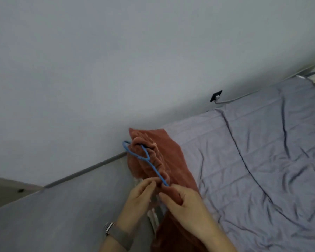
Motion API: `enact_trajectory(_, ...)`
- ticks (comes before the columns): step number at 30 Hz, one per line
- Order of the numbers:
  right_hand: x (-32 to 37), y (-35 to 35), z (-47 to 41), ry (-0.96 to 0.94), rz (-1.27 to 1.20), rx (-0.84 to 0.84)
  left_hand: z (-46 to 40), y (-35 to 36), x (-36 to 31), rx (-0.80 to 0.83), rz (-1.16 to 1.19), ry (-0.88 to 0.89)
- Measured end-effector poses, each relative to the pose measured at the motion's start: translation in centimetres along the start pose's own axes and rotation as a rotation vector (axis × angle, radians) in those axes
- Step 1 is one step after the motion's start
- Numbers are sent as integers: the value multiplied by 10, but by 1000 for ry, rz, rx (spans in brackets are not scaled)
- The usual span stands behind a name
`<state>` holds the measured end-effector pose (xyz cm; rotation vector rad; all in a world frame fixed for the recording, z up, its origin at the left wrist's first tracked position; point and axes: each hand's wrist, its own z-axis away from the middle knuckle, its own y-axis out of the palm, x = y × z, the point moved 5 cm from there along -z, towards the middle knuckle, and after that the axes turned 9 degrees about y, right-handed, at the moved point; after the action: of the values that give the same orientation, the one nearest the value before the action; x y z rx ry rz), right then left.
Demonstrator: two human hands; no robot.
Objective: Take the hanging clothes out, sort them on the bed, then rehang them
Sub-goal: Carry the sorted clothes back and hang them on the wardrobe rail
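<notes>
A rust-red garment (173,153) lies bunched at the left edge of the bed (262,160), against the wall. A blue hanger (147,160) is threaded into its gathered waistband, hook pointing toward the wall. My right hand (185,199) grips the garment's fabric right at the near end of the hanger. My left hand (138,197) pinches the fabric edge beside it, fingers curled; a watch with a grey band (118,233) sits on that wrist. The lower part of the garment runs down under my right forearm.
The bed has a wrinkled grey-lilac sheet. A grey headboard or panel (62,215) stands to the left. A black wall socket (216,96) with a white cable sits above the bed. Pale striped cloth (154,217) shows between my hands.
</notes>
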<state>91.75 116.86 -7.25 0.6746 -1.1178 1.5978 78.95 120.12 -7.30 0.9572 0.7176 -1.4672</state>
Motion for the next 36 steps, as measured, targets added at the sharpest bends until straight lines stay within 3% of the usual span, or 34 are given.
enact_trajectory(6,78,136,144,-115,135,235,196,-144,1,-209,273,66)
enact_trajectory(13,113,299,339,-185,152,583,461,-300,64,-723,361,158)
enact_trajectory(17,95,367,432,-234,226,795,593,-331,107,-1127,457,183)
enact_trajectory(22,82,418,530,-325,450,1048,707,-308,171,-1516,665,155)
enact_trajectory(28,56,474,670,-450,618,1270,810,-304,236,-1642,781,162)
enact_trajectory(33,49,553,778,-501,498,1363,914,-346,269,-1695,734,277)
enact_trajectory(36,66,600,828,-503,404,1304,965,-376,280,-1699,607,305)
